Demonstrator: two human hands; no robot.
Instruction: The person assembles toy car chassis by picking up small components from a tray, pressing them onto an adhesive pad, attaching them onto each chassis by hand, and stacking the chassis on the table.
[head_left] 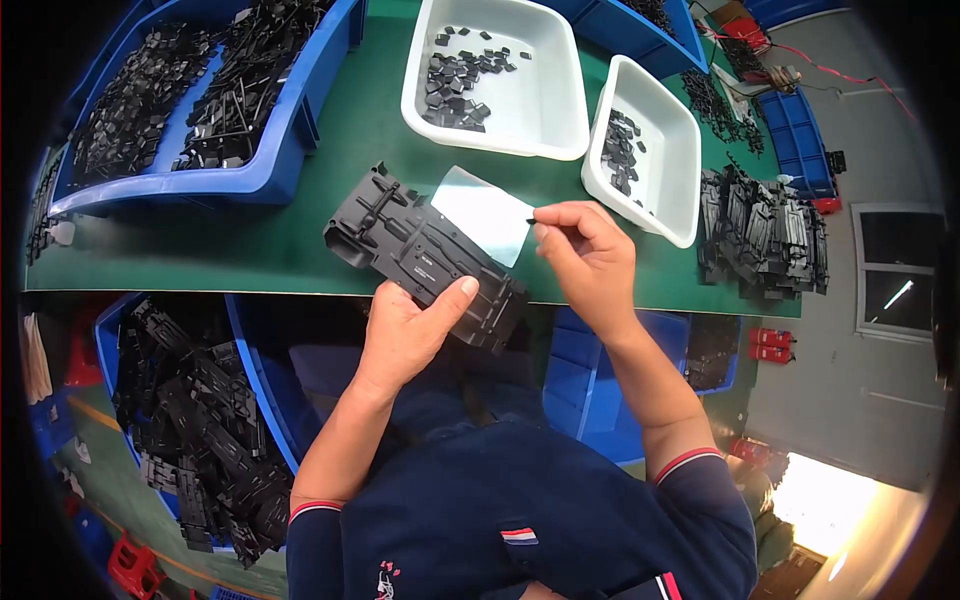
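Observation:
My left hand (412, 328) grips a black moulded plastic chassis part (420, 252) by its near edge, thumb on top. The part is held tilted over the front edge of the table. Just beyond it lies a pale, glossy sheet (484, 212), partly covered by the part. My right hand (592, 258) is raised to the right of the sheet, thumb and forefinger pinched on a tiny black piece (531, 221) whose kind is too small to make out. The right hand and the chassis part are apart.
Two white trays (552, 128) (668, 208) with small black pieces stand on the green table (350, 140). A blue bin (283, 150) of black parts is at left, with stacked chassis parts (765, 235) at right. Below the table sit blue bins, one full of chassis parts (205, 420).

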